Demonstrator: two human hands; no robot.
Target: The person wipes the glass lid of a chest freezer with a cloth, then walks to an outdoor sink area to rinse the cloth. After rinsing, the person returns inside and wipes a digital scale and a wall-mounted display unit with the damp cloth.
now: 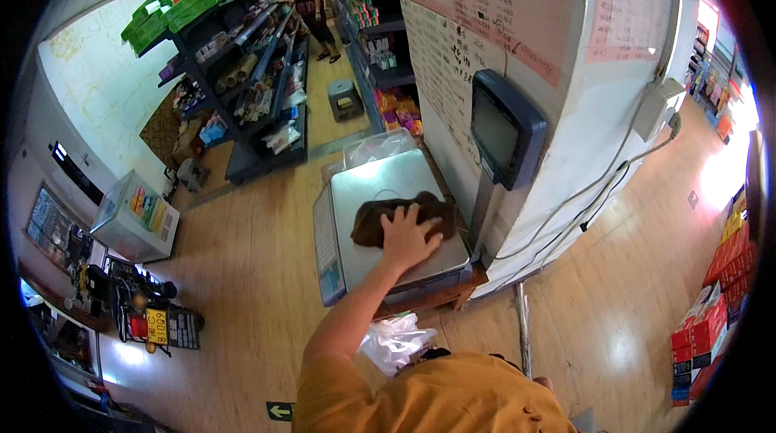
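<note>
My left hand (410, 240) holds a crumpled brown cloth (371, 226) down against the metal plate of a weighing scale (388, 175). Its fingers are spread over the cloth, and the thumb points to the right. A keypad strip (326, 233) runs along the left side of the plate. The scale's display (506, 130) stands on a post at the right, near the wall. Beneath the scale, part of a wooden stand (476, 287) shows. My right hand is out of view.
White plastic bags (397, 339) hang below the scale's near edge. A wall pillar (533, 215) with cables stands close on the right. Stocked shelves (254, 81) and a plastic stool (344, 100) are farther off, where a person (310, 6) stands. A three-wheeled vehicle (145, 306) is at left.
</note>
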